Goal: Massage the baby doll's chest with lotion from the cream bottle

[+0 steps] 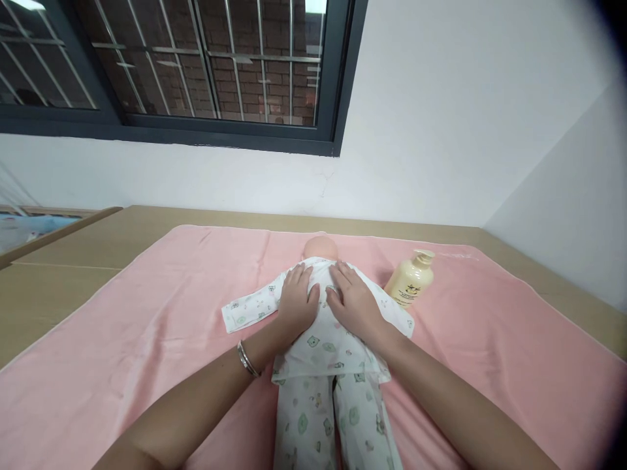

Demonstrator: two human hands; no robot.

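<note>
A baby doll (321, 247) lies on a pink blanket, its bare head pointing away from me. It wears a white printed top (327, 349) and matching trousers (306, 424). My left hand (298, 299) rests flat on the upper left of the top, fingers stretched out. On the upper right of the top lies my right hand (356, 301), also flat with its fingers extended. Both thumbs point inward with a gap between them. A silver bangle (247, 359) circles my left wrist. The doll's hands are not visible past the sleeves.
A cream pump bottle (412, 277) leans or lies tilted by the doll's right-hand sleeve. The pink blanket (490, 365) covers most of the wooden surface (63, 271). Behind are a white wall (416, 117) and a dark-framed, barred window (230, 134).
</note>
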